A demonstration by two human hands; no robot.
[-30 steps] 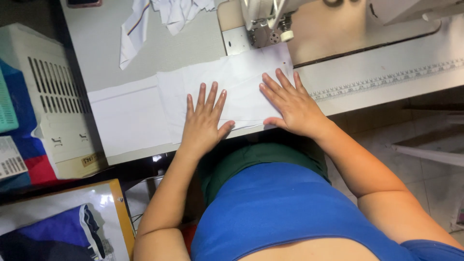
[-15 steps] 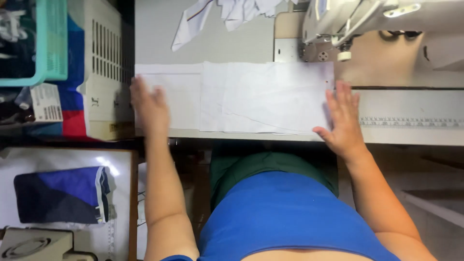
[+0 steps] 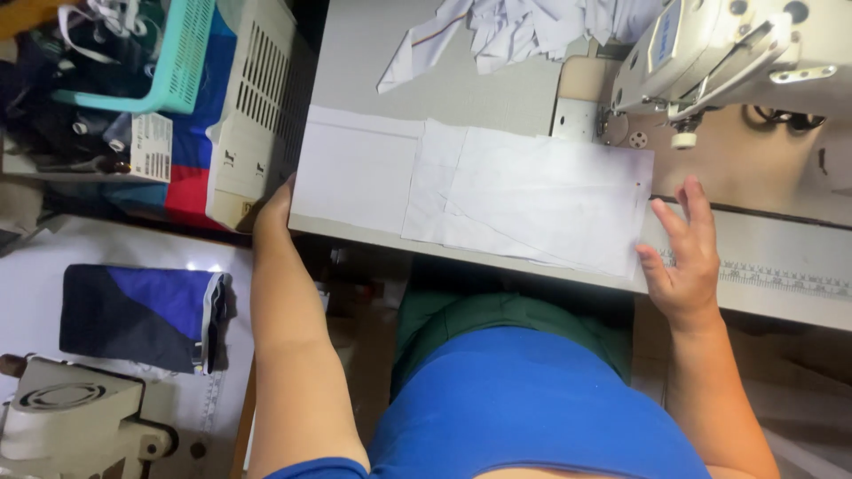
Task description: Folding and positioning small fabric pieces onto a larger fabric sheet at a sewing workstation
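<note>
Head view: the left hand point(image 3: 273, 208) is at the left end of the white cloth point(image 3: 497, 191), its fingers curled over the table edge at the cloth's near left corner; whether it pinches the fabric cannot be told, since the fingers are mostly hidden. The right hand point(image 3: 682, 257) lies flat and open, fingers spread, its fingertips just touching the cloth's right edge, with nothing gripped.

A second ago both hands pressed flat side by side on the middle of the cloth; half a second ago they had spread to its two ends, and now they sit farther toward the near edge, the left one dropped off the top of the cloth to the table rim.

The cloth lies spread flat along the front of the table point(image 3: 382, 53), in overlapping white panels with faint seam lines, its right end just below the sewing machine point(image 3: 710, 53). A ruler strip point(image 3: 781, 279) runs along the table front beside the right hand.

A heap of white scraps point(image 3: 532, 27) sits at the far side, partly cut off. To the left stand a pale slotted crate point(image 3: 253, 106) and a teal basket point(image 3: 182, 58), its contents hard to make out.
</note>
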